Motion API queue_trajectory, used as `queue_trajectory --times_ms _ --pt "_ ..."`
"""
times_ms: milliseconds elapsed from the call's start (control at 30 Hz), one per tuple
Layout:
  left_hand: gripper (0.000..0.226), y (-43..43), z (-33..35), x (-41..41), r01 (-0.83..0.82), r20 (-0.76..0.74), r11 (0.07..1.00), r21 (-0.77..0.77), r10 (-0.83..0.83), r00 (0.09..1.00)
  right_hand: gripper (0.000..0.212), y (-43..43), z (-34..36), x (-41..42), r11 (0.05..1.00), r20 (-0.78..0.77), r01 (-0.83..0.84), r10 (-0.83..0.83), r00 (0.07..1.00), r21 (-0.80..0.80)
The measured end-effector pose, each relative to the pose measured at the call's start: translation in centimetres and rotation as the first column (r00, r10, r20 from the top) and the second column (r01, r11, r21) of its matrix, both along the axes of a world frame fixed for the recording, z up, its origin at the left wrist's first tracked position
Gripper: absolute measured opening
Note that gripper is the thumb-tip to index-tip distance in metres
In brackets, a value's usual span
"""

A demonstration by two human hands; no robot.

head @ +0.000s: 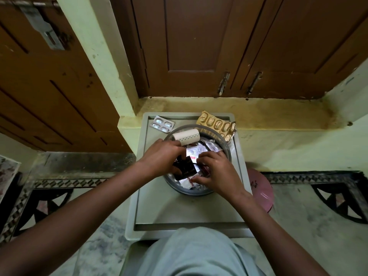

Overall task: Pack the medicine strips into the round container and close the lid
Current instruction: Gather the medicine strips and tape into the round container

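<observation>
A round steel container point(226, 149) stands on a grey stool top point(187, 210), filled with several medicine strips. Both my hands reach into it. My left hand point(161, 156) has its fingers curled on a dark brown strip point(184, 169). My right hand point(216, 172) pinches white and red strips point(192, 156) at the container's near side. A cream roll of bandage point(186, 137) lies across the far left rim. A silver blister strip point(162, 124) and a gold blister strip point(218, 124) lie on the stool behind the container.
A pink round lid point(260, 190) lies on the floor to the right of the stool. Brown wooden doors point(199, 46) and a yellowed ledge stand close behind. My knee in grey cloth point(195, 253) is under the stool's near edge.
</observation>
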State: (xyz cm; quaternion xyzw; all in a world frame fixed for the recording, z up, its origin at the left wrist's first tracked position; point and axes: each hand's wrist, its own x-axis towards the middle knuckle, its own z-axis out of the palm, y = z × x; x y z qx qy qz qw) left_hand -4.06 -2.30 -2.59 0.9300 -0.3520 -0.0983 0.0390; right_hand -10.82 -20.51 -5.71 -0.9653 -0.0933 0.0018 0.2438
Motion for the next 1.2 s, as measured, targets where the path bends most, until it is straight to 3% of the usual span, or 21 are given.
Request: queue_trajectory --times_ms 133,267,333,400,500,633,767,933,1067,1133,1200 --pt "0.043 0.2 0.1 -0.3 0.013 0.013 1.000 -0.008 -0.013 1.000 0.058 -0.3 0.2 -0.1 0.999 -0.015 -0.022 0.023 1.000 0.047" --pt "0.024 1.0 1.4 0.4 -0.172 -0.082 0.940 -0.295 0.154 0.985 0.059 -0.9 1.5 0.2 0.981 -0.016 0.030 -0.027 0.999 0.192" --pt "0.016 1.5 1.8 1.9 -0.270 -0.072 0.860 -0.432 0.266 0.961 0.052 -1.4 2.2 1.1 0.971 0.002 0.091 -0.094 0.996 0.221" --pt "0.017 2.2 1.5 4.2 -0.299 -0.013 0.830 -0.471 0.333 0.943 0.040 -2.2 2.6 2.5 0.964 0.061 0.164 -0.180 0.982 0.211" --pt "0.034 2.9 -0.5 7.4 -0.293 0.042 0.922 -0.255 0.313 0.949 0.025 -3.5 2.7 5.3 0.942 0.100 0.273 -0.296 0.950 0.198" --pt "0.057 2.3 -3.3 9.0 -0.198 0.036 0.976 0.089 0.196 0.980 0.026 -5.3 1.6 9.9 0.937 0.016 0.341 -0.343 0.939 0.082" --pt "0.043 2.1 -5.0 9.0 -0.111 0.089 0.989 0.101 0.102 0.991 0.037 -6.0 0.7 13.1 0.933 -0.135 0.357 -0.358 0.924 -0.038" --pt "0.037 3.0 -5.5 9.1 -0.019 0.263 0.997 0.076 -0.002 0.965 0.047 -5.7 0.9 14.6 0.921 -0.121 0.266 -0.310 0.943 -0.285" --pt "0.040 3.1 -3.9 8.5 -0.248 0.164 0.951 -0.184 0.278 0.946 0.055 -5.3 0.8 14.8 0.846 -0.093 0.211 -0.292 0.952 -0.489" --pt "0.036 2.9 -2.3 7.7 -0.369 0.059 0.832 -0.414 0.429 0.902 0.049 -5.3 0.5 14.8 0.838 -0.107 0.200 -0.291 0.951 -0.507" --pt "0.034 2.4 -0.1 6.6 -0.474 -0.158 0.671 -0.570 0.477 0.865 0.045 -5.4 0.5 14.9 0.862 -0.112 0.217 -0.299 0.948 -0.459"
